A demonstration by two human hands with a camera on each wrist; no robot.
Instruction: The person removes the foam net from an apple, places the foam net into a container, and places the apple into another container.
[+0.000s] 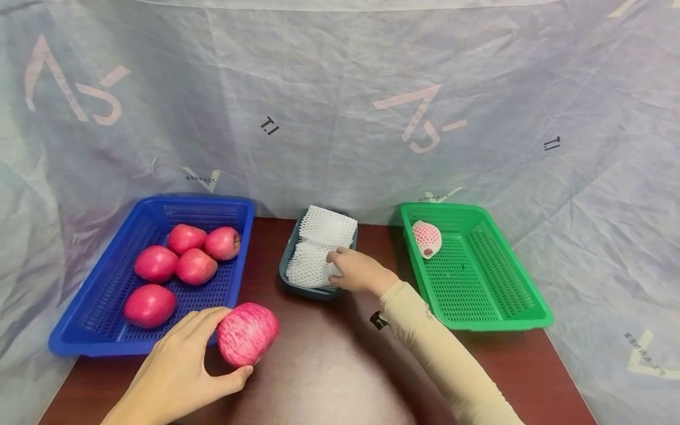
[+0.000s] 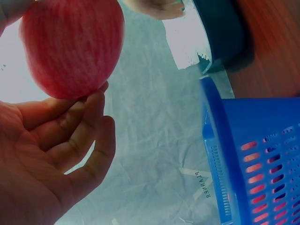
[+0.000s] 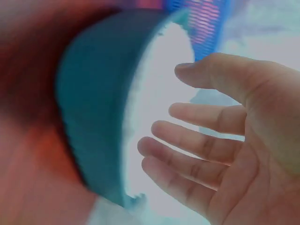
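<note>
A red apple is held between the thumb and fingers of my left hand, in front of the blue basket's near right corner. In the left wrist view the same apple fills the upper left, with the fingers beneath it. My right hand hovers at the right side of a small dark teal bin with white foam net sleeves in it. The right wrist view shows this hand with its fingers extended and apart, over the white sleeves; whether it touches them I cannot tell.
At left stands a blue basket with several red apples. A green basket at right holds one apple in a foam net. A grey printed cloth hangs behind the brown table.
</note>
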